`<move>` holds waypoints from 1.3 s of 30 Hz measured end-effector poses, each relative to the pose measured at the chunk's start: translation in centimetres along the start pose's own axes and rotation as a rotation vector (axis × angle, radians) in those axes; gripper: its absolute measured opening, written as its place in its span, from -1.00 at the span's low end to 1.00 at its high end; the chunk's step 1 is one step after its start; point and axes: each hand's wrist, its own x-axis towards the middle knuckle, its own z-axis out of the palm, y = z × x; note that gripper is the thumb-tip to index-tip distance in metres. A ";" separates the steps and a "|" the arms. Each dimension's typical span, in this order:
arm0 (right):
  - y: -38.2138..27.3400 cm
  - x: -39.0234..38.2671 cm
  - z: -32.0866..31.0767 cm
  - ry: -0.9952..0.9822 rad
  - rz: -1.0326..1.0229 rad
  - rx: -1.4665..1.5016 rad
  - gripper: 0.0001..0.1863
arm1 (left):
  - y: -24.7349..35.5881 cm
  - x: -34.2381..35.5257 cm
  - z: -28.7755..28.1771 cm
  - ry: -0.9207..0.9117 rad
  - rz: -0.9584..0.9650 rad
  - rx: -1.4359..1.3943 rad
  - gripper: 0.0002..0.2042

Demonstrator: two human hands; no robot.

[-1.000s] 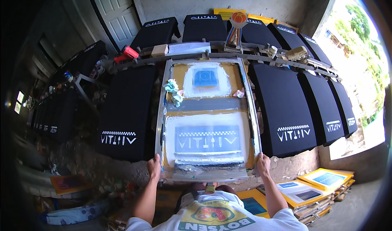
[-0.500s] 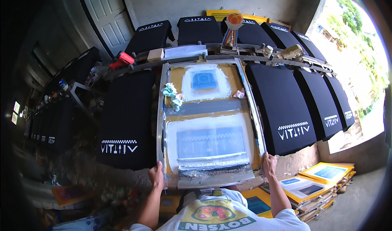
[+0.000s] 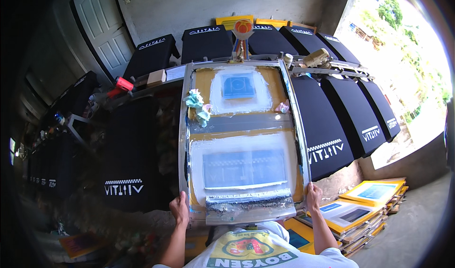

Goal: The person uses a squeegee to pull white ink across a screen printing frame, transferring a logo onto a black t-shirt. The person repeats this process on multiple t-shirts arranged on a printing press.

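Note:
My left hand (image 3: 179, 207) grips the near left corner of a large metal-edged printing screen (image 3: 241, 124), and my right hand (image 3: 313, 197) grips its near right corner. The screen lies face up in front of me, with two blue stencil areas edged in white. A wide metal squeegee (image 3: 251, 208) smeared with white and dark ink rests across its near end. On the screen's left side sits a crumpled pale green and pink wad (image 3: 199, 107). A smaller pink wad (image 3: 282, 108) is at its right side. The screen partly covers a black shirt (image 3: 324, 130) on the right.
Another printed black shirt (image 3: 128, 154) lies on a board to the left. More black shirts (image 3: 204, 42) line the far side of a metal rail (image 3: 332, 70). A red heat tool (image 3: 124, 84) sits at the rail's left. Yellow-framed screens (image 3: 353, 213) are stacked low at right.
Both hands have carried the screen to the right relative to the boards. It now overlaps the right-hand shirt, and a wider gap shows beside the left one. My view has shifted too.

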 end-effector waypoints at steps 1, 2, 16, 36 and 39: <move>0.5 0.1 -0.1 -0.053 0.021 0.003 -0.51 | 0.4 0.2 0.4 0.052 0.017 -0.020 -0.46; 0.9 0.1 -0.3 -0.045 0.023 0.002 -0.51 | 0.5 0.2 0.8 0.045 0.025 -0.050 -0.46; 6.3 8.5 -7.1 -0.002 -0.021 0.019 -0.53 | 2.8 -6.6 10.2 0.028 0.018 -0.105 -0.45; 26.7 25.9 -25.6 -0.182 0.118 -0.026 -0.49 | 7.1 -26.9 32.3 0.107 -0.062 0.054 -0.48; 26.6 27.2 -26.1 -0.167 0.090 -0.064 -0.46 | 7.8 -26.9 33.4 0.099 -0.061 0.114 -0.48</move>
